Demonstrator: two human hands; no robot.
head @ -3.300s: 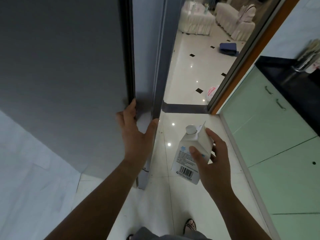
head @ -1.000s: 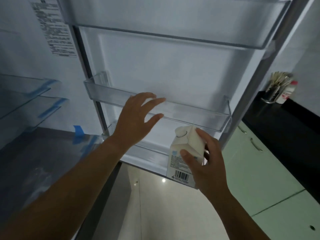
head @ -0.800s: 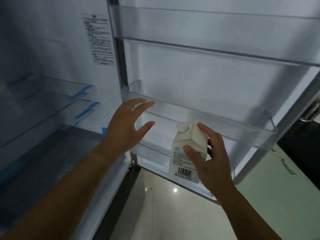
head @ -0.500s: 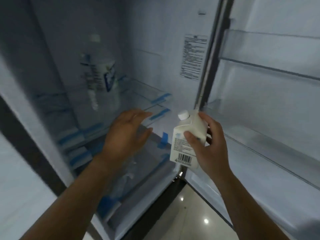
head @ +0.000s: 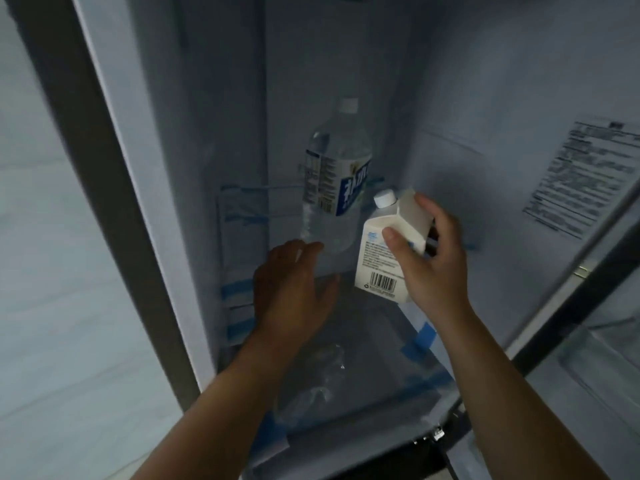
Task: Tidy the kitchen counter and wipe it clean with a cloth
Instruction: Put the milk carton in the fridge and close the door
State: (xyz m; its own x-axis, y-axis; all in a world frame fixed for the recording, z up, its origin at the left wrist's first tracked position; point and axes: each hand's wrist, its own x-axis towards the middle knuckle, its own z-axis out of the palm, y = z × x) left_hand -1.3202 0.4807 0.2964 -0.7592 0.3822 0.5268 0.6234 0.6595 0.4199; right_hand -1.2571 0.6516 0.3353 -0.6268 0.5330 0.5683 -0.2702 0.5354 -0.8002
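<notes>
In the head view, the step in hand looks like putting the carton (head: 388, 244) away inside the open fridge (head: 450, 98). The right hand (head: 429, 258) grips it near the top, thumb on the printed front face and fingers curled round the sloped back. The carton hangs tilted in the air above the glass shelf (head: 367, 362), just right of the water bottle (head: 336, 174) that stands upright further in.

To do this well, the person would likely level the carton first so that its flat base meets the glass squarely. It should then go down in the free space to the right of the bottle, without knocking it. The high grip gives little control of the base, so a slow descent seems wise.

The left hand (head: 291, 289) holds nothing, its fingers loosely spread over the shelf near the foot of the bottle. Whether it touches the bottle cannot be told. It could steady the bottle if needed.

The carton is small and white, with a gabled top and a white screw cap (head: 384, 198). It has blue print on the front and a barcode (head: 382, 282) low down. It appears undented, and its fill cannot be judged. Strips of blue tape (head: 420, 339) sit on the shelf edges.
</notes>
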